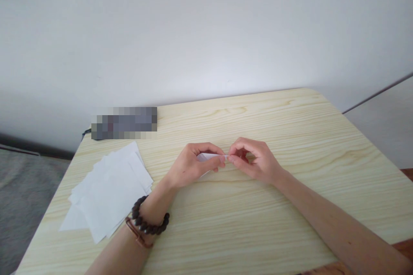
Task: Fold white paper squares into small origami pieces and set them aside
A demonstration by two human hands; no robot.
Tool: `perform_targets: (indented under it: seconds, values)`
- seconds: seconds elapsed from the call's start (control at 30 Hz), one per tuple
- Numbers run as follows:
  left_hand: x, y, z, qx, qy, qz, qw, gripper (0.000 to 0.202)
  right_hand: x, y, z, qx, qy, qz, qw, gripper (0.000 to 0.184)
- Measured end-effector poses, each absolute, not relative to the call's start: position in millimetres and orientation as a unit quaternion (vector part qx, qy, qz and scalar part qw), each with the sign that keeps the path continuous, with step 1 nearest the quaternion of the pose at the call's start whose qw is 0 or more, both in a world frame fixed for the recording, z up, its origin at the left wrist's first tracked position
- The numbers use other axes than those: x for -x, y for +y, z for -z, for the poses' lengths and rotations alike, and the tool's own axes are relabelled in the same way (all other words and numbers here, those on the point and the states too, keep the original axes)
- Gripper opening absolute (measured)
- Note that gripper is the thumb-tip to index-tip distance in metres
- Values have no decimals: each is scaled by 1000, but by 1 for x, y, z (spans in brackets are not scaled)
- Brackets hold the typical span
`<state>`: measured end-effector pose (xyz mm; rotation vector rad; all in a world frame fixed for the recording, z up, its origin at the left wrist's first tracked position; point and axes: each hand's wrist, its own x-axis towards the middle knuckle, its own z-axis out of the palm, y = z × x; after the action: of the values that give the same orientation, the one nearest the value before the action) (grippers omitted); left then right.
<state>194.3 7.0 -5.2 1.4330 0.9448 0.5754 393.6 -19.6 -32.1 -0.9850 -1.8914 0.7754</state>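
Note:
A folded piece of white paper [208, 157] is held just over the middle of the table. My left hand [193, 164] is closed around its wide part, thumb in front and fingers behind, so much of the paper is hidden. At the paper's narrow right end, my right hand [253, 158] pinches the tip between thumb and fingertips. The two hands' fingertips nearly meet there. A dark beaded bracelet [148, 223] and a thin reddish-brown band circle my left wrist.
Loose white sheets [109, 189] lie in an uneven pile on the table's left side. Behind them, near the wall [206, 30], sits a dark blurred-out object [125, 123] with a black cord. The wood-grain table [274, 232] meets the wall at its back edge.

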Motion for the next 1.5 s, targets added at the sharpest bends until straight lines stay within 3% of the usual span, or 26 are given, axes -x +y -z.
perform_targets:
  seconds: [0.53, 0.73, 0.9, 1.07, 1.23, 1.5]
  values:
    - [-188, 11, 0, -650, 417, -180, 610, 25, -398, -18, 37, 296, -870, -62, 389, 14]
    - [-185, 13, -1, -640, 389, -164, 642, 30, -399, -20, 34, 291, -875, -49, 384, 17]
    - [-187, 13, 0, -655, 392, -174, 623, 29, -397, -21, 35, 294, -871, -82, 386, 14]
    - [-190, 10, 6, -671, 401, -210, 587, 25, -394, -22, 36, 367, -810, -246, 387, 2]
    - [-195, 5, 11, -676, 427, -234, 553, 22, -394, -21, 30, 395, -762, -364, 362, 7]
    - [-196, 2, 15, -702, 439, -219, 516, 22, -393, -21, 32, 406, -766, -370, 336, 11]
